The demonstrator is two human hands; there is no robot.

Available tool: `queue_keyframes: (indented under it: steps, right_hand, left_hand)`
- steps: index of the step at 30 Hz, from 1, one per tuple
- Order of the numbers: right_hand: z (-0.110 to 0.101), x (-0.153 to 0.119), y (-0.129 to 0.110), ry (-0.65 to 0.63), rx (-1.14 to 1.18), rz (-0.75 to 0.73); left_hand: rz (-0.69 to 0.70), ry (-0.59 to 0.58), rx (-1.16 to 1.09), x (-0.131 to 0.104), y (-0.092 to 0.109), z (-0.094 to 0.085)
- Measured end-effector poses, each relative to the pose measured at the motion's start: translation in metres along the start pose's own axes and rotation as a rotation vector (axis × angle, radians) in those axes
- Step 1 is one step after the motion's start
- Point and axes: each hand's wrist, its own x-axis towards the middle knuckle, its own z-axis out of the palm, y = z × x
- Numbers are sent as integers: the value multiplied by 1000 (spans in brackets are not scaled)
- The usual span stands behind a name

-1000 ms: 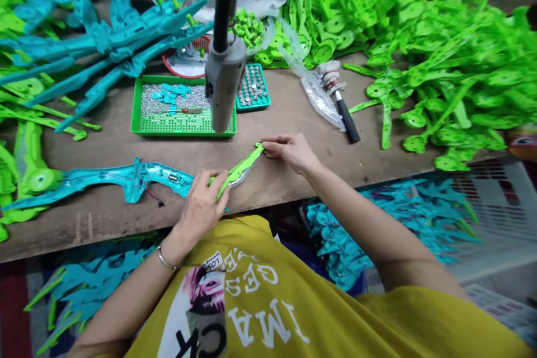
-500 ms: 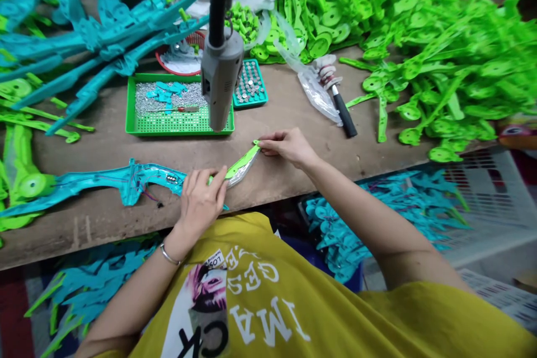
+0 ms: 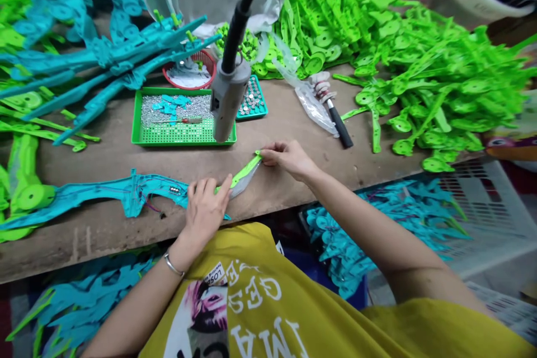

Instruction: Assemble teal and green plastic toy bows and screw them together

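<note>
On the workbench in front of me lies a long blue plastic toy bow half (image 3: 100, 194), with thin wires and small metal parts inside it. My left hand (image 3: 206, 201) rests over its right end, fingers bent down onto the joint with a slim green plastic limb (image 3: 246, 171). What lies under that palm is hidden. At the far tip of the limb, my right hand (image 3: 291, 160) pinches it between thumb and fingertips. A clear, greyish plastic piece (image 3: 245, 180) runs along the limb's near side.
Behind the hands stand a green tray (image 3: 184, 137) of screws with a screwdriver and a teal tray (image 3: 253, 98) of small round metal parts. A grey power driver (image 3: 229, 100) hangs above. Blue parts (image 3: 113, 56) pile up left, green parts (image 3: 419, 67) right. A black-handled tool (image 3: 340, 126) lies nearby.
The camera view has tipped, so the bench things appear lower. The hanging driver sits slightly further right in view. Both hands keep about the same hold.
</note>
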Motion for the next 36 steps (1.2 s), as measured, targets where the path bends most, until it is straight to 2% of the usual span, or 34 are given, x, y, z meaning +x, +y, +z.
queue_keyframes:
  steps: [3,7,11,15,17,24,26,31,33,36]
  right_hand:
    - [0,-4,-1,10,110,70]
    - [-2,-6,3,2,232,83]
    - [-4,-7,7,-59,228,134]
    - [3,-11,11,-137,307,224]
    - [10,-13,15,-121,333,201]
    - [31,-17,37,50,432,-26]
    - [40,-27,42,47,494,-16]
    - [69,-56,52,-140,553,75]
    - [75,-61,55,-134,553,79]
    - [78,-63,57,-109,523,78]
  left_hand:
    - [7,13,-16,0,-2,0]
    - [11,36,-39,-1,-3,-1]
    - [29,64,-30,-2,-4,-1]
    - [39,54,-30,-4,-4,-1]
    - [28,31,-39,-5,-4,-1]
    - [-3,-11,-70,-4,-3,-5]
    - [-5,-35,-90,-4,-3,-5]
    - [-59,-120,-186,-5,-3,-6]
    - [-67,-184,-314,-2,-9,-14]
    - [-35,-308,-574,9,-28,-36]
